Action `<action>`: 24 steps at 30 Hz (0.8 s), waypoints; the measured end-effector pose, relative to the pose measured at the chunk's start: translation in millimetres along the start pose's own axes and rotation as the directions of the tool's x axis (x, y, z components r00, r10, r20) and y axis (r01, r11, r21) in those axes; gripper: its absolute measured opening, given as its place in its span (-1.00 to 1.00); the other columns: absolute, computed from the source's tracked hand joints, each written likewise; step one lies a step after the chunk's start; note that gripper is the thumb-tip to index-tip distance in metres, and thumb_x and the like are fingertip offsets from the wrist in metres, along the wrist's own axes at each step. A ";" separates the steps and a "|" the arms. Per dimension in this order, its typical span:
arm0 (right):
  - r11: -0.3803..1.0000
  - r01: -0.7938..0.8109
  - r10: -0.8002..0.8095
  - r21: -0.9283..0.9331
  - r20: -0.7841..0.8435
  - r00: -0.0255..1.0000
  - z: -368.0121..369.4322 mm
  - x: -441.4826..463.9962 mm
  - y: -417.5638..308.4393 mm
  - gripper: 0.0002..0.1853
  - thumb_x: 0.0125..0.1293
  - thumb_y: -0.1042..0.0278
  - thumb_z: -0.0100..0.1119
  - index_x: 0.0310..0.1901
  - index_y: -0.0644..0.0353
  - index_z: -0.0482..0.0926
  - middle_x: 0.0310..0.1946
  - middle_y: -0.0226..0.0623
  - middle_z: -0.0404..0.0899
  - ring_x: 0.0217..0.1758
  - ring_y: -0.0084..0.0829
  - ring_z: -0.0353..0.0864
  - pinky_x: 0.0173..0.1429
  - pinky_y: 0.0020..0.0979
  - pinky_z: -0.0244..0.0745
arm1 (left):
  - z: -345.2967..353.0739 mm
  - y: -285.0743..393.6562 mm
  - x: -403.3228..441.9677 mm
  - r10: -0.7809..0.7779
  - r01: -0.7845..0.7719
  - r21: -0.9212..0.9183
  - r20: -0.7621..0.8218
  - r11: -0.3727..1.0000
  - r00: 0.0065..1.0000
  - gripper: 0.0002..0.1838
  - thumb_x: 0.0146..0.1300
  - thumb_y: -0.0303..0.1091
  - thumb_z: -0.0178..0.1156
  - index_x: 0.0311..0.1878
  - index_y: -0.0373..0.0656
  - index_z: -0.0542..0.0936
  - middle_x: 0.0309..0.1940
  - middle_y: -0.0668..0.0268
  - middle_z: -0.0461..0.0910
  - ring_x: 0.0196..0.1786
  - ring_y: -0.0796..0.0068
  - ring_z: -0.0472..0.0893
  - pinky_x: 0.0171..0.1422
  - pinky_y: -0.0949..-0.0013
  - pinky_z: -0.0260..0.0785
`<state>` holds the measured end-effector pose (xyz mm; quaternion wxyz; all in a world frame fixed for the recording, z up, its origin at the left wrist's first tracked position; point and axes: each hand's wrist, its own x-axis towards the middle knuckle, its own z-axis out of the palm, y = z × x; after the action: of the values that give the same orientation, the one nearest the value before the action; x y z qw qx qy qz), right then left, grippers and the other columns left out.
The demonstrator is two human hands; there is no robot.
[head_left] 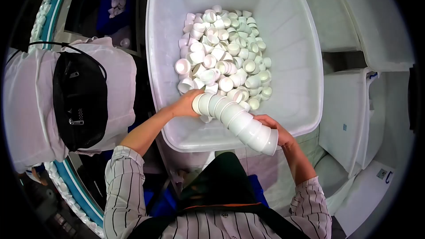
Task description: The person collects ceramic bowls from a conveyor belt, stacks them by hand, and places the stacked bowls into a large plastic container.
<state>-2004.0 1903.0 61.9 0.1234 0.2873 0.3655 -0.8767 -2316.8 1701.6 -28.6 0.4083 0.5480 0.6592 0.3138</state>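
A long, slightly curved stack of nested white cups (234, 117) lies across both of my hands, over the near edge of a big white tub. My left hand (187, 104) grips the upper left end of the stack. At the lower right end, my right hand (279, 132) is wrapped around the stack from behind, so part of its fingers is hidden. Below and beyond the stack, a large heap of loose white cups (219, 48) fills the bottom of the white tub (305, 57), lying at all angles.
To the left hang a pale cloth (121, 88) and a black zippered bag (79, 102). Behind them is a blue bin (108, 20) holding several white cups. A conveyor-like curved edge (84, 199) runs along the far left. White tubs (347, 115) stand at right.
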 end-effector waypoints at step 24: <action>0.918 -0.057 -0.165 -0.393 -0.507 0.846 23.6 123.0 69.3 -0.49 0.02 0.45 -0.02 0.10 0.31 0.38 -0.13 -0.10 0.49 -0.13 -0.16 0.54 -0.13 -0.14 0.52 | 86.9 146.7 -122.0 -0.132 0.056 -0.159 -0.520 0.986 0.844 -0.36 -0.02 -0.45 0.19 0.23 -0.23 0.33 -0.06 -0.01 0.43 0.03 0.00 0.44 0.13 0.08 0.29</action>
<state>-2083.1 1836.8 -37.3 0.0478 0.4764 0.5619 -0.6746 -2163.7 1608.9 80.6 0.2630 0.3783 0.7488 0.4765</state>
